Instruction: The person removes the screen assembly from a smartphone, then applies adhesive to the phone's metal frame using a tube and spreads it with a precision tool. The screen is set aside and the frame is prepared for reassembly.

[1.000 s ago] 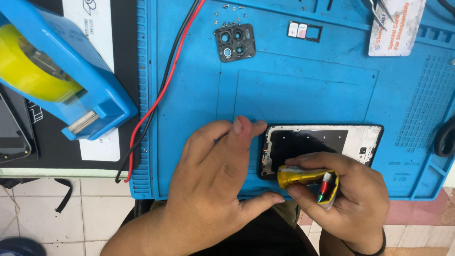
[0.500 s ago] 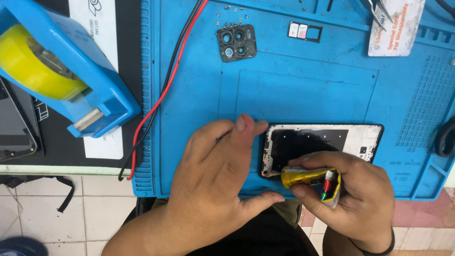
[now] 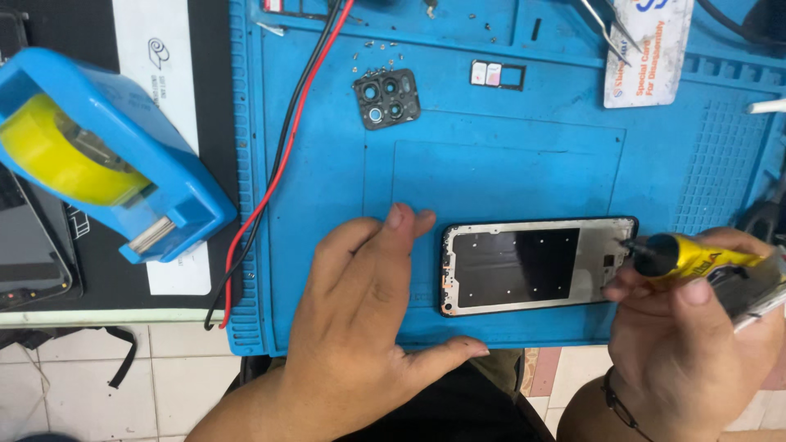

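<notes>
Our left hand (image 3: 368, 319) lies flat, fingers spread, on the blue mat (image 3: 508, 172), just left of the phone frame (image 3: 536, 266). Our right hand (image 3: 696, 344) pinches a yellow glue tube (image 3: 688, 258), its black tip at the frame's right end. Farther off lie a camera module (image 3: 387, 98) and, at far left, a tape dispenser (image 3: 106, 155)

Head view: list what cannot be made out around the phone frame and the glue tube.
- Glue tube: its rear end is hidden in the right hand and cut off by the right edge.
- Phone frame: whether the tube's black nozzle touches its right end is too small to tell.
- Left hand: it covers the blue mat left of the frame.
- Tweezers: cut off by the top edge.
</notes>
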Available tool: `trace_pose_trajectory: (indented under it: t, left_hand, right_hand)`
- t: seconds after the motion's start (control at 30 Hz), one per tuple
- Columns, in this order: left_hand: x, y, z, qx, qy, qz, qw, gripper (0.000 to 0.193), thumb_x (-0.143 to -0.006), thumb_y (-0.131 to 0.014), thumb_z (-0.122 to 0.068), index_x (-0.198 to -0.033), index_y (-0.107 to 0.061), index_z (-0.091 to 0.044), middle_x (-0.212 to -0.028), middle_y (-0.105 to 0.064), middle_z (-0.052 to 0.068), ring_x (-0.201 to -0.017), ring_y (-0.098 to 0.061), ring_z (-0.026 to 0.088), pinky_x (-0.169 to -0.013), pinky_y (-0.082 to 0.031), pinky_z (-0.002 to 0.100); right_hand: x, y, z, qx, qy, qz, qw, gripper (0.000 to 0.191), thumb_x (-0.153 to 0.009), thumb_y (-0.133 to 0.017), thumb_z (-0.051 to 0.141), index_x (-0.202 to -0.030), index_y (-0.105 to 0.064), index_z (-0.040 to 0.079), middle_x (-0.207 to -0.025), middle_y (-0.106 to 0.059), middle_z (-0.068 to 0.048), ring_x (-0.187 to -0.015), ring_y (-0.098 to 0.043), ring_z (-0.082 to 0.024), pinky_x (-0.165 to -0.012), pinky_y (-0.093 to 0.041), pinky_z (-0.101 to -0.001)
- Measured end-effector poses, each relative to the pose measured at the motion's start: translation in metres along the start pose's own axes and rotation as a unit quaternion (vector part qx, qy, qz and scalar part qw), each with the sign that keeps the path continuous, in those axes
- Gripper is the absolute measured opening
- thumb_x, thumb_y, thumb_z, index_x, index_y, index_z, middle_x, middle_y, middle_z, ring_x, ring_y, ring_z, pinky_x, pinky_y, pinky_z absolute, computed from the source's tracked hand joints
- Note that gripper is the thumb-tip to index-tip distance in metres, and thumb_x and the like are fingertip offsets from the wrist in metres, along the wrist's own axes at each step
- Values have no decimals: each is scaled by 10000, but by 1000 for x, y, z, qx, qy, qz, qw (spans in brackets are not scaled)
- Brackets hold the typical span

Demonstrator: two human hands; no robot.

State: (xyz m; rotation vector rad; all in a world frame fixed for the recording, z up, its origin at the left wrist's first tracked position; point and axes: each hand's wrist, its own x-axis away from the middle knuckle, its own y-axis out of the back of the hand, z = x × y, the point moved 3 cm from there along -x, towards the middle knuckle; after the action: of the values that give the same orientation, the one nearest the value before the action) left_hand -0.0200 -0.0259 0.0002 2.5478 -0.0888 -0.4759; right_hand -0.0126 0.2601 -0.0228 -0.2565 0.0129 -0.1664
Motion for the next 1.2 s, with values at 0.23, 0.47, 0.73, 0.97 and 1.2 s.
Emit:
trace_pose_trajectory:
  t: [0.23,0.47,0.73,0.97,1.2]
  left_hand:
    - [1,-5,2,-26,-13,-1,1000,1233,-662,-959,-375,-1528,-176,23,-1273,-649,199,-1135,-564,388,-1004,-465,482]
    - [5,-5,2,-12,-14,11,1000,1238,-676,-922,-448,-1526,-170,46,-1193,-695,194,-1149,-565,369,-989,-466,460]
    - [16,-3,9,15,-24,44,999,1174,-729,-923,-456,-1469,-238,145,-1084,-720,132,-1175,-559,358,-1002,-477,449]
    - [24,-9,9,-56,-29,24,998,664,-753,-819,-663,-1208,-724,-189,-1302,-544,200,-1253,-470,433,-1051,-464,566]
    - [26,-21,11,-91,-47,104,989,612,-797,-770,-713,-1224,-755,-275,-1581,-334,305,-1495,-216,543,-1199,-291,730]
  right_hand:
    - [29,4,-14,120,95,-100,983,321,-1144,-656,25,-1351,-412,-1,-1173,-594,-178,-1122,-651,-274,-1140,-528,-448]
    - [25,-6,-14,108,96,-94,985,336,-1124,-677,-14,-1335,-416,3,-1155,-533,-118,-1110,-645,-239,-1157,-505,-442]
    - [-14,-16,-10,88,99,-93,987,321,-1132,-715,-21,-1319,-455,-42,-1094,-571,-146,-961,-626,-218,-979,-574,-377]
    - [6,-53,-11,184,114,-77,973,444,-997,-774,58,-1277,-436,-4,-1109,-627,-168,-989,-698,-249,-956,-643,-390]
    - [29,-66,-23,322,106,28,941,510,-892,-777,-8,-1264,-429,-26,-1089,-671,-233,-1084,-744,-333,-1018,-627,-455]
